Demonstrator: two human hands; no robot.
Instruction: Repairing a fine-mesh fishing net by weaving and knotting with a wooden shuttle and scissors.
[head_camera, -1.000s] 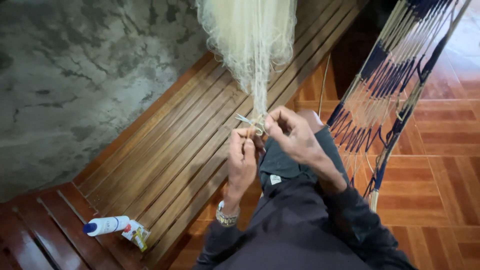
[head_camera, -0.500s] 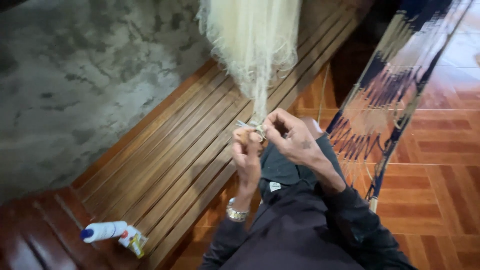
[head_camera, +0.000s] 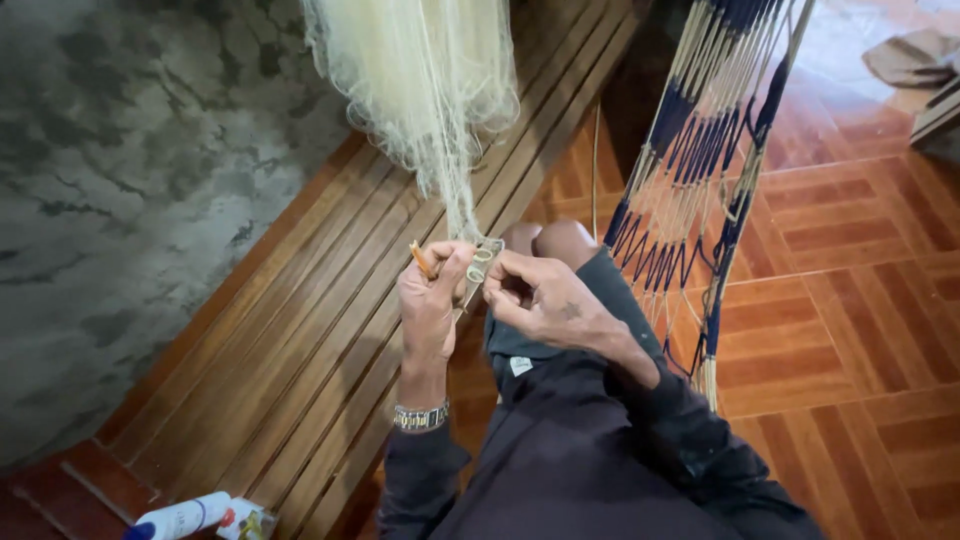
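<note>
A pale yellow fishing net hangs down from above and narrows to a bunch just over my hands. My left hand grips a small flat gauge strip with loops of net thread on it, and a thin orange stick pokes out above its fingers. A metal watch sits on that wrist. My right hand is closed beside it, fingertips pinching at the thread by the strip. Both hands rest above my lap and knees.
A slatted wooden bench runs diagonally on the left against a grey mottled wall. A blue and cream rope hammock hangs on the right over brown floor tiles. A white bottle and a small packet lie bottom left.
The view has shifted slightly. My hands stay together at the net's lower end, with the left hand's grip turned a little and the orange stick showing above it.
</note>
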